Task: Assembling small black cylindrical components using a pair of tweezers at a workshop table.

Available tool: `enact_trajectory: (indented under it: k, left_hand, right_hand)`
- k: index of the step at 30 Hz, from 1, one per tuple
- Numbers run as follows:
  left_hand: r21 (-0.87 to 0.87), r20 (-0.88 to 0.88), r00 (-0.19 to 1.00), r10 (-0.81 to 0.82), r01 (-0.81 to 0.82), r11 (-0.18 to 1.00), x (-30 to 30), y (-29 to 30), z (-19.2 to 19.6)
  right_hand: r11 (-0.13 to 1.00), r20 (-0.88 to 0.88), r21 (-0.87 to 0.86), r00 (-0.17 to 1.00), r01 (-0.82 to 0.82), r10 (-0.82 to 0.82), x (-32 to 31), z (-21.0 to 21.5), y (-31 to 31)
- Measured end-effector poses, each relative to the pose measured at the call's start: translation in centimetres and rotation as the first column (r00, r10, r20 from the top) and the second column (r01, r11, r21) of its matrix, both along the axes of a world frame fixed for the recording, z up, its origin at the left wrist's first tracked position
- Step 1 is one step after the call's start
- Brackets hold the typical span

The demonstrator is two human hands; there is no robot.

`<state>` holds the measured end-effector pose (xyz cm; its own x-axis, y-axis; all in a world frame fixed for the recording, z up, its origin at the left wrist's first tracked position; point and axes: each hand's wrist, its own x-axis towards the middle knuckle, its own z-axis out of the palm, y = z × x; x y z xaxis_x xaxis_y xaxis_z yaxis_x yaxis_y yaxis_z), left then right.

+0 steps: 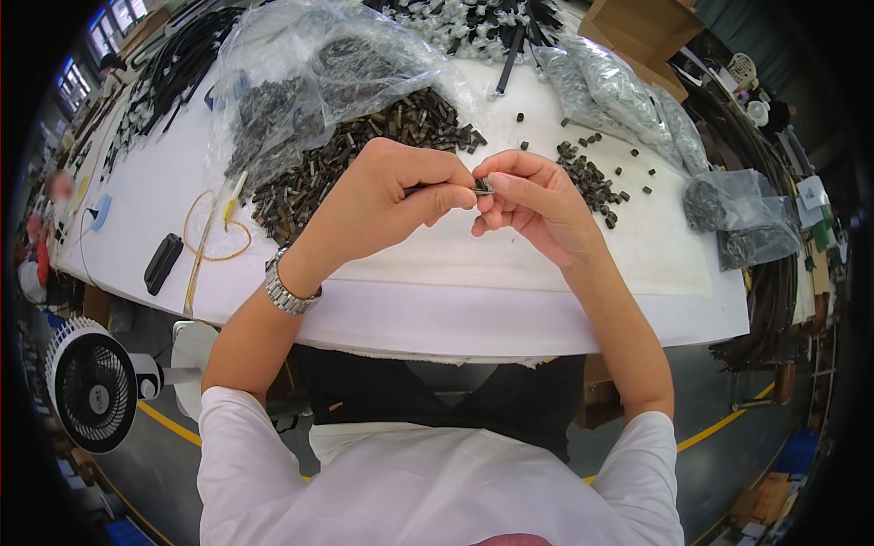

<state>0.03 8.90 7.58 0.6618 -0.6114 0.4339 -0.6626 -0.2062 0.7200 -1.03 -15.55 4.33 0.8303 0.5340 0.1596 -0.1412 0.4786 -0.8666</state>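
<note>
My left hand [401, 187], with a metal-banded watch [289, 284] on its wrist, is closed in a pinch over the table. Between thumb and forefinger it grips a thin dark piece, mostly covered by the fingers. My right hand [539, 196] meets it fingertip to fingertip, thumb and forefinger closed on a small dark piece [483, 186]. The exact kind of either piece is too small to make out. Behind my left hand lies a large heap of small brown-black pieces [414, 123]. Beyond my right hand, similar short dark pieces [587, 176] are scattered in a smaller group.
A clear plastic bag [273, 77] partly covers the heap. More filled bags [619, 86] and a cardboard box [642, 36] stand far right. A yellow pen-like tool [234, 198] and a black case [164, 264] lie left. A fan [96, 387] stands beside the table.
</note>
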Motion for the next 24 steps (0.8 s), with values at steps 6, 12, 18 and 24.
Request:
enact_trajectory:
  k: [6,12,18,24]
  left_hand:
    - [-0.023,0.417,0.908,0.048,-0.043,0.999,0.8,-0.4,-1.0]
    - [-0.015,0.406,0.914,0.003,0.003,1.0,0.7,-0.4,-0.8]
    - [0.078,0.12,0.992,0.041,-0.051,0.996,0.3,0.3,0.2]
    - [-0.162,-0.268,0.961,0.068,-0.115,0.98,1.1,0.0,-0.6]
  right_hand:
    - [0.993,0.041,-0.112,0.999,0.031,-0.027,0.3,0.4,-0.5]
    - [0.99,0.039,-0.138,0.999,-0.013,0.018,0.3,0.6,-0.8]
    - [0.987,0.115,-0.152,0.993,0.048,-0.031,0.1,0.7,-0.9]
    - [0.939,0.28,-0.2,0.935,0.279,-0.218,-0.2,1.0,-0.1]
